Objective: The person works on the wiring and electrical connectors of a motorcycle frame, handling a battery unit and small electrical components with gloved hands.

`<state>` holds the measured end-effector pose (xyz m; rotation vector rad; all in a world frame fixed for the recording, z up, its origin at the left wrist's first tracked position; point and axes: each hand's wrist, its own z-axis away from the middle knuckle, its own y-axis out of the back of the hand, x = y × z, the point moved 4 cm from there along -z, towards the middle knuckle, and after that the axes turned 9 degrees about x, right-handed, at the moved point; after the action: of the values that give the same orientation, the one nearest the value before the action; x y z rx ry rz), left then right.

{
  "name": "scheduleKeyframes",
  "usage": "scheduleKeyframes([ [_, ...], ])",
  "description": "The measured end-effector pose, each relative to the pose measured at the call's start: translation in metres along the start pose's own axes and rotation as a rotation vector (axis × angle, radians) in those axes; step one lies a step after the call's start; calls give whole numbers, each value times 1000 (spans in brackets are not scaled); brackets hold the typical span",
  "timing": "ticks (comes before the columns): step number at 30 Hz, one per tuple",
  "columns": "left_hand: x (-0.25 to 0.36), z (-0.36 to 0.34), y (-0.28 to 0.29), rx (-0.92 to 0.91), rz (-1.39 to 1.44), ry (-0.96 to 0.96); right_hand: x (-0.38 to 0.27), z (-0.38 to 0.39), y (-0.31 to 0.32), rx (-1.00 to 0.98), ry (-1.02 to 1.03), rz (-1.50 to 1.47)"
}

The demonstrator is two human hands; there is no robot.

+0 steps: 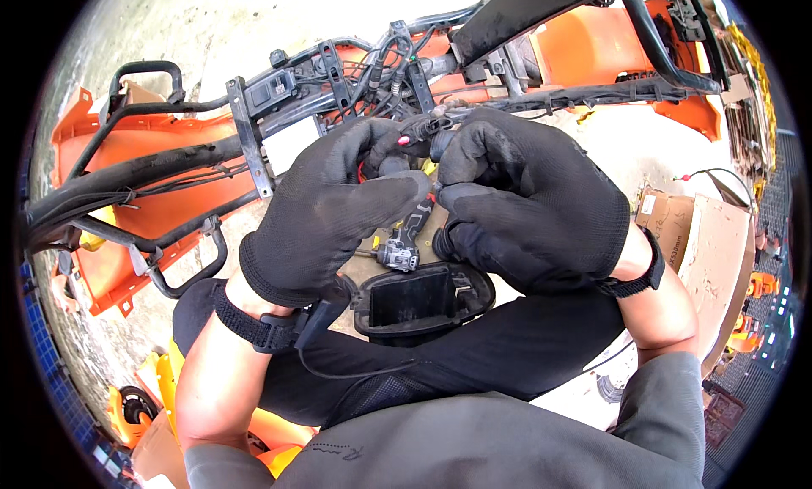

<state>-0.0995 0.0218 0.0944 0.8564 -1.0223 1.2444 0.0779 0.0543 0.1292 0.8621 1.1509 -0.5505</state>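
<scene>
Both hands wear black knitted work gloves and are raised close together in front of the vehicle frame. My left hand (326, 206) is closed, its thumb and fingertips pinched together. Facing it, my right hand (537, 201) is closed too, thumb against bent fingers. Between the fingertips, small dark parts with a pink-red bit (404, 140) show, but the gloves hide what they are. Just beyond the fingers lies a bundle of black cables (385, 74) on the frame's dark metal tubes (186, 155).
Below the hands lie a black-and-grey power tool (399, 250) and an open black bin (412, 299), close to my legs. Orange body panels (584, 45) flank the frame. Cardboard (702, 252) stands at the right; yellow and orange parts (139, 400) lie at lower left.
</scene>
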Motion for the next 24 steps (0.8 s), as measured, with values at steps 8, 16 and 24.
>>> scheduleKeyframes([
  [8,5,-4,0,37,-282,-126,6,-4,-1,-35,109,156],
  [16,-6,-6,-1,-1,-194,-104,5,-5,-4,-21,44,97],
  [24,-11,-4,-6,-64,-2,-32,2,-3,-7,-29,63,168],
])
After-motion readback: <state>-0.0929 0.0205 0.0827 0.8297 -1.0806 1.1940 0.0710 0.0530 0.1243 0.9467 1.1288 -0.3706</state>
